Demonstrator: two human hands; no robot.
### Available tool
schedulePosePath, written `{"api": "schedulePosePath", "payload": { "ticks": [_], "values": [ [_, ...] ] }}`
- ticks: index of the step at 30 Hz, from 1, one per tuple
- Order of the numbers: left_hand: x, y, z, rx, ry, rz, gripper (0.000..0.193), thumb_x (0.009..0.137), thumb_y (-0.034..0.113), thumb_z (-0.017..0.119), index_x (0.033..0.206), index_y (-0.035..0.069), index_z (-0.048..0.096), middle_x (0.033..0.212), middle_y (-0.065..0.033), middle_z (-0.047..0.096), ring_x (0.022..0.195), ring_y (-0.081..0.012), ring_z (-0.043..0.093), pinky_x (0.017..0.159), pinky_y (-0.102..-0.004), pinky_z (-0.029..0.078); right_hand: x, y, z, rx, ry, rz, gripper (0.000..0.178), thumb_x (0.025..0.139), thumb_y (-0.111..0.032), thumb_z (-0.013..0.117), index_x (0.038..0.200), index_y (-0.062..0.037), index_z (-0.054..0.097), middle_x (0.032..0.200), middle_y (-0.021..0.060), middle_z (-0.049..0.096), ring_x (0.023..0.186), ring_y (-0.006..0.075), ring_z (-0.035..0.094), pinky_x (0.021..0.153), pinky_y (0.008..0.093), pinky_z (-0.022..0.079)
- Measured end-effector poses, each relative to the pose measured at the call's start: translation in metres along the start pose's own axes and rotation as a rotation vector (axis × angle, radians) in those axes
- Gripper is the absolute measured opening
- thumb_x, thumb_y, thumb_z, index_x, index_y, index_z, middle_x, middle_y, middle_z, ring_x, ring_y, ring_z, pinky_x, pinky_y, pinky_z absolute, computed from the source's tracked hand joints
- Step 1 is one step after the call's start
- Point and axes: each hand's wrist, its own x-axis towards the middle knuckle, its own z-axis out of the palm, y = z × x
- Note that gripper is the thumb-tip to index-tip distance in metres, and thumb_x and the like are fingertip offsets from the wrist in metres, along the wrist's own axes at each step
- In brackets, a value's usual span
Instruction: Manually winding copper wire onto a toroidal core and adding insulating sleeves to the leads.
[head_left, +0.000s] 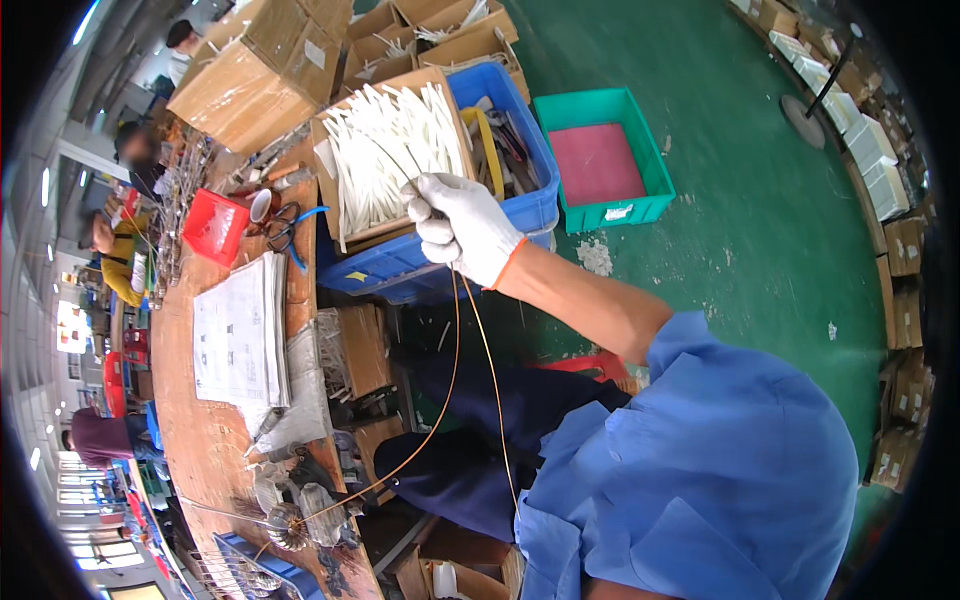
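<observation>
Grip of right hand hiding wire end

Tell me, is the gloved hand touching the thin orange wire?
Touching: the head view shows the gloved hand closed around the wire, which hangs from its fist.

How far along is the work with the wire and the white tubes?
Done: nothing finished is visible. In hand: the gloved right hand grips a thin copper wire beside the box of white tubes. Left: the box looks full; the wire trails down to the bench.
</observation>
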Motion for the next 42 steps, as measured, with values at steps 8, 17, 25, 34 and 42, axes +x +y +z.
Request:
{"api": "schedulePosePath", "payload": {
  "ticks": [8, 17, 25, 34, 42],
  "values": [
    [0.004, -0.015, 0.013, 0.006, 0.005, -0.04, 0.024, 0.095, 0.025, 0.067, 0.108, 0.005, 0.073, 0.092, -0.0195, 0.07, 0.087, -0.0408, 0.068, 0.079, -0.0546, 0.052, 0.037, -0.028, 0.011, -0.086, -0.143, 0.081, 0.023, 0.116, -0.023, 0.044, 0.107, -0.0078, 0.059, 0.085, -0.0049, 0.051, 0.054, 0.0046, 0.033, 0.044, 0.0229, 0.026],
    [-0.001, -0.026, 0.02, 0.023, -0.02, -0.096, 0.026, 0.093, 0.026, 0.067, 0.099, 0.003, 0.075, 0.096, -0.0203, 0.071, 0.094, -0.0425, 0.068, 0.087, -0.0575, 0.051, 0.066, -0.033, 0.037, -0.134, -0.206, 0.199, 0.023, 0.114, -0.023, 0.049, 0.109, -0.0063, 0.064, 0.083, -0.0004, 0.056, 0.056, 0.0082, 0.037, 0.045, 0.025, 0.026],
    [-0.171, -0.112, 0.048, 0.218, -0.17, -0.278, 0.028, 0.091, 0.027, 0.067, 0.091, 0.001, 0.076, 0.099, -0.0211, 0.071, 0.099, -0.0439, 0.068, 0.095, -0.06, 0.051, 0.093, -0.038, 0.022, -0.318, -0.105, 0.204, 0.023, 0.113, -0.022, 0.048, 0.118, -0.008, 0.066, 0.087, 0.0003, 0.06, 0.053, 0.0085, 0.043, 0.045, 0.0234, 0.036],
    [-0.342, -0.114, -0.137, 0.201, -0.201, -0.223, 0.017, 0.081, 0.012, 0.069, 0.078, -0.005, 0.068, 0.091, -0.0224, 0.061, 0.099, -0.0482, 0.062, 0.114, -0.0628, 0.042, 0.171, -0.281, -0.215, -1.95, 0.246, -0.261, 0.045, 0.104, -0.034, 0.044, 0.141, -0.0167, 0.06, 0.14, -0.0003, 0.057, 0.121, 0.0191, 0.064, 0.095, 0.0363, 0.058],
    [-0.033, -0.089, -0.081, -0.275, 0.747, -0.26, 0.028, 0.096, 0.003, 0.05, 0.114, -0.005, 0.07, 0.128, -0.0229, 0.069, 0.131, -0.0391, 0.062, 0.124, -0.0516, 0.035, -0.262, -0.497, -0.475, -2.332, 1.511, 0.44, 0.059, 0.087, -0.04, 0.066, 0.143, -0.0241, 0.061, 0.147, 0.0012, 0.062, 0.13, 0.0207, 0.065, 0.098, 0.0404, 0.058]
  ]
}}
